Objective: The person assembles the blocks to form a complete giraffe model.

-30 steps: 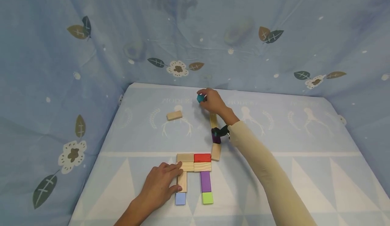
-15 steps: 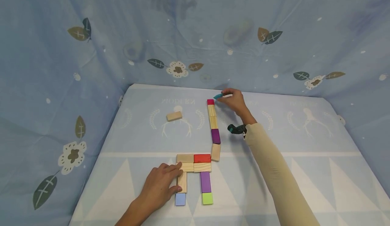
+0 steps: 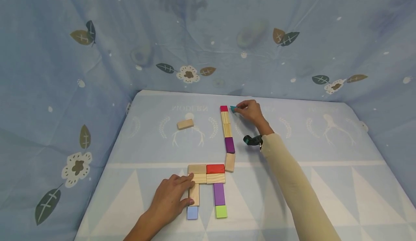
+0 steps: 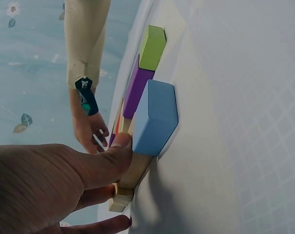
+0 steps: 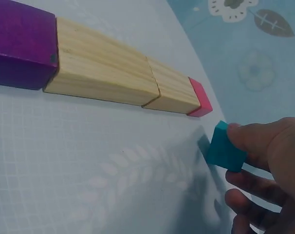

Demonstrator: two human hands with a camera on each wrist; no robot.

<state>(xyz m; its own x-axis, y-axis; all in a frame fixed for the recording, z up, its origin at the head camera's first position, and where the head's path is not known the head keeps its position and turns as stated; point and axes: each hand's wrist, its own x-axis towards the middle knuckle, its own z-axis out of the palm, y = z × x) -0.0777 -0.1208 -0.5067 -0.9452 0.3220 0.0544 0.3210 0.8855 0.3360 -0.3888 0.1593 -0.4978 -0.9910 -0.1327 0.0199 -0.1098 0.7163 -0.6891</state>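
Note:
Between thumb and fingers of my right hand I pinch a small teal block, tilted, at the far side. Just left of it, apart, a pink-red block ends a line of plain wooden blocks and a purple block. My left hand rests beside the near blocks, its fingertips touching a plain wooden block and its thumb at the upright wooden block. Close to that thumb lies a light blue block. The left fingers are loosely extended.
A red block, a longer purple block and a green block belong to the near group. A loose wooden block lies far left. Patterned blue cloth hangs behind the covered table.
My right hand has moved right with the teal block, past the far end of the line, uncovering the pink-red block, then slightly lower. The left hand has stayed in place.

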